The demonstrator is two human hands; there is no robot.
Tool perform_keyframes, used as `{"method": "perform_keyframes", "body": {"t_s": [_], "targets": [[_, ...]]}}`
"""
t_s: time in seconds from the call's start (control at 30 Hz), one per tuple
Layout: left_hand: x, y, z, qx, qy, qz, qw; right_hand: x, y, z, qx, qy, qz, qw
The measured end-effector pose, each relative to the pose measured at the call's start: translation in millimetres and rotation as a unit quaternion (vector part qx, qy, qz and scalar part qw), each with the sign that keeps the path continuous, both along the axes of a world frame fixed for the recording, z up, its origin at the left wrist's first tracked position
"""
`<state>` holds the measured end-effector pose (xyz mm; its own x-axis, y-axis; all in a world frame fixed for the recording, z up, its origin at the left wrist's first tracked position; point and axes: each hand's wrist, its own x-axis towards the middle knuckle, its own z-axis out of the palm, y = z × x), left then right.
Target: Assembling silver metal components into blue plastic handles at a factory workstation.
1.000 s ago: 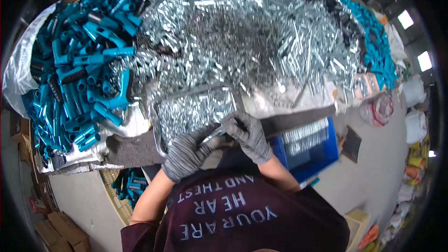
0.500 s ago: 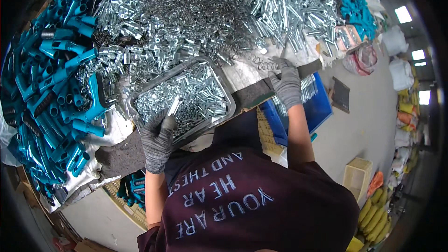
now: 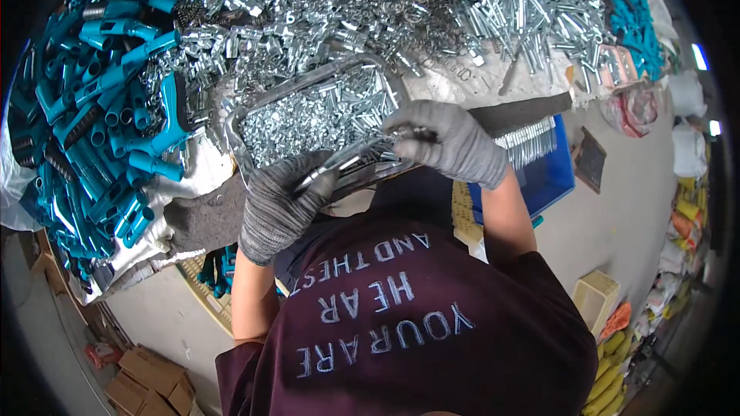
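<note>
My left hand [image 3: 281, 204], in a grey knit glove, is closed around the lower end of a shiny metal tube [image 3: 335, 167]. The tube slants up to the right, over the near side of a clear plastic tray [image 3: 297, 81] of small metal parts. At the tube's upper end, my gloved right hand [image 3: 455, 142] is pinched together. What sits between its fingertips is too small and shaded to name. Loose coil springs [image 3: 461, 73] lie on the white sheet beyond my right hand.
Teal plastic handles [image 3: 92, 108] are heaped on the left. Metal fittings, dark springs and bright rods [image 3: 524, 4] pile up along the back. A blue bin [image 3: 555, 181] holding rows of metal rods stands below the table edge at right. A yellow crate [image 3: 593, 300] sits on the floor.
My right hand has come left from the loose springs to the tube's upper end. My left hand has shifted slightly right and up, still gripping the tube, which now tilts more sideways.
</note>
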<state>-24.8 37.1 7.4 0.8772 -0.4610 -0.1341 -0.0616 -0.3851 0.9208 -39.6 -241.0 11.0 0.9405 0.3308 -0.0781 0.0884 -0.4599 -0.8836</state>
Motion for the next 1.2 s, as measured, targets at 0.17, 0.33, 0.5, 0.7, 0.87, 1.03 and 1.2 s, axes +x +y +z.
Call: {"method": "perform_keyframes", "body": {"t_s": [0.17,0.33,0.5,0.7,0.87,1.03,1.2], "targets": [[-8,-8,21,0.079,-0.085,-0.051,0.992,4,45,-11,0.029,-0.045,0.103,0.993],[-18,-19,20,0.242,-0.194,-0.079,0.947,-1,47,-15,0.005,0.033,0.121,0.992],[-18,-9,-16,-0.002,-0.033,0.004,0.999,-24,19,-28,0.177,0.158,0.089,0.967],[-8,-15,-43,-0.138,0.164,0.173,0.961,-106,-114,-111,0.162,0.353,-0.226,0.893],[-7,-23,-55,-0.153,0.133,0.179,0.963,-186,-199,-258,-0.075,0.161,-0.604,0.777],[-5,-26,-50,-0.149,0.129,0.193,0.961,-151,-175,-244,-0.313,0.161,-0.491,0.797],[-6,-29,-50,-0.115,0.134,0.218,0.960,-146,-185,-254,-0.380,0.208,-0.434,0.790]]}}
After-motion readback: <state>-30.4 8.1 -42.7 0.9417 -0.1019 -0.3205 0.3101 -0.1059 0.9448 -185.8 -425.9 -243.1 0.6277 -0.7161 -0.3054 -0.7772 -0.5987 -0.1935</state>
